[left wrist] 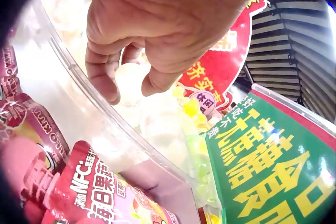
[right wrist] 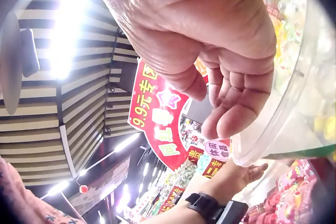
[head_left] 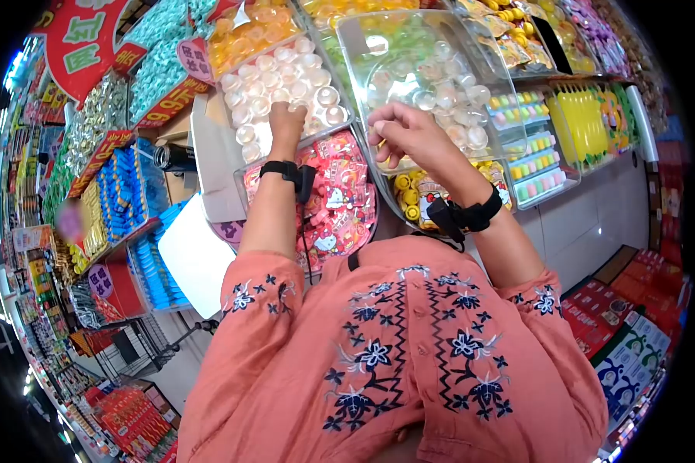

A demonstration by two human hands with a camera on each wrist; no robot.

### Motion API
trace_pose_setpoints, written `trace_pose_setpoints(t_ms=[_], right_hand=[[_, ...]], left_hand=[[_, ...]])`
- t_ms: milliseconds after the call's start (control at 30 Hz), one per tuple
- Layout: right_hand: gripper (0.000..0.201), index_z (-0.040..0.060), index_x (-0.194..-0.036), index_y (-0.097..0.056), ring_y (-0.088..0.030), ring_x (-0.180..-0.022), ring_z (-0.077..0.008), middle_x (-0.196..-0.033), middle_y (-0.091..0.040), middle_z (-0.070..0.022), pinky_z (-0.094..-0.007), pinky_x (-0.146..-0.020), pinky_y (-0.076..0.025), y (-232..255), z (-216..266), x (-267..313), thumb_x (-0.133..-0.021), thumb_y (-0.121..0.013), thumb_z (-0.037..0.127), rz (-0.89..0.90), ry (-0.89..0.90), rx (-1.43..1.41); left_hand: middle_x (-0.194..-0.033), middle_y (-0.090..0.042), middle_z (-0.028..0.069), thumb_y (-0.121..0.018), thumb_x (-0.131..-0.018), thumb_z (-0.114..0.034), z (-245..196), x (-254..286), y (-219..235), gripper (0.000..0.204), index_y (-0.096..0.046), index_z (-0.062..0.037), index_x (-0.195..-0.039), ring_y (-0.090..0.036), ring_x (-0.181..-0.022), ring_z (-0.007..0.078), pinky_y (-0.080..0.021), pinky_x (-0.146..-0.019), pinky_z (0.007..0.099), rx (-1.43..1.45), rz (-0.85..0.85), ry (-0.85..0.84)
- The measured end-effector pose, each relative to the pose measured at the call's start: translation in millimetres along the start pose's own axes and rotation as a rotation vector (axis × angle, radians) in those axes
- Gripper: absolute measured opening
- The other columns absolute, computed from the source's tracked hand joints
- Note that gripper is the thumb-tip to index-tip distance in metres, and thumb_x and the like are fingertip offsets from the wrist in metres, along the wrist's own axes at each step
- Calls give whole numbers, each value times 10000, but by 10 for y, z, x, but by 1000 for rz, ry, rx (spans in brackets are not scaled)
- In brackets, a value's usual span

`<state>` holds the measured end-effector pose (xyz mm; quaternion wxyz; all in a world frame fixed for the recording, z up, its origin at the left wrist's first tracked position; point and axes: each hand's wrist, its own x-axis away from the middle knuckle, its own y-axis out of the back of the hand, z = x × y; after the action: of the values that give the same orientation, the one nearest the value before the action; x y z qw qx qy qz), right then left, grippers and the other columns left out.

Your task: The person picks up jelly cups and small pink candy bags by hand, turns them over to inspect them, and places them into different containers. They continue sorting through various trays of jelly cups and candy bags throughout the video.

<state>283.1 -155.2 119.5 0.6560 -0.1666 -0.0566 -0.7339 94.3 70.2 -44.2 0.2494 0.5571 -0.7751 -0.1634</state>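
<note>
My left hand (head_left: 287, 123) reaches into a clear bin of pale jelly cups (head_left: 274, 73) with peach-coloured centres. In the left wrist view, the thumb and fingers pinch a whitish, rounded jelly cup (left wrist: 131, 81) just inside the bin's clear wall (left wrist: 100, 106). My right hand (head_left: 413, 137) hovers by the near edge of a neighbouring clear-covered bin (head_left: 363, 65), which has more pale cups showing through it. In the right wrist view, the right hand's fingers (right wrist: 236, 113) curl loosely, and nothing shows between them and the thumb.
Pink Hello Kitty pouches (head_left: 336, 197) fill the bin nearest the body, with yellow-capped pouches (head_left: 413, 189) to their right. Trays of pastel sweets (head_left: 534, 166) stand farther right. A white panel (head_left: 193, 251) and blue packets (head_left: 120, 189) are at left.
</note>
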Motion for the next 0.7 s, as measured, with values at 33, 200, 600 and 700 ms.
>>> trace_pose_setpoints(t_ms=[33,200,600,700], right_hand=[[246,16,-1133,-562,-629,-706,-107,-933,-646,-65,-246,-584,-522,11,-13,-3,-978,-533,206,-1,4,3],[223,0,-1076,-574,-644,-674,-116,-872,-651,-65,-235,-534,-525,14,-46,-12,-935,-570,173,-24,24,-17],[232,-5,-1086,-571,-644,-680,-114,-862,-647,-56,-233,-533,-518,18,-46,9,-938,-563,174,-21,15,-18],[235,-5,-1085,-571,-646,-683,-116,-866,-647,-56,-235,-534,-519,24,-50,6,-938,-561,178,-24,16,-12]], left_hand=[[-875,-632,151,-699,-814,-224,20,-23,-31,448,-510,75,-1088,-659,-674,187,-525,-522,304,-10,-15,-25],[-857,-644,158,-703,-812,-213,310,-290,-212,414,-535,86,-1044,-660,-663,194,-539,-524,308,-210,-116,-171],[-955,-647,162,-660,-860,-190,82,-49,-114,435,-520,120,-1132,-674,-787,206,-573,-608,305,117,-3,-32],[-970,-645,160,-655,-867,-204,61,-18,-98,448,-514,120,-1143,-673,-806,209,-573,-614,308,137,7,-36]])
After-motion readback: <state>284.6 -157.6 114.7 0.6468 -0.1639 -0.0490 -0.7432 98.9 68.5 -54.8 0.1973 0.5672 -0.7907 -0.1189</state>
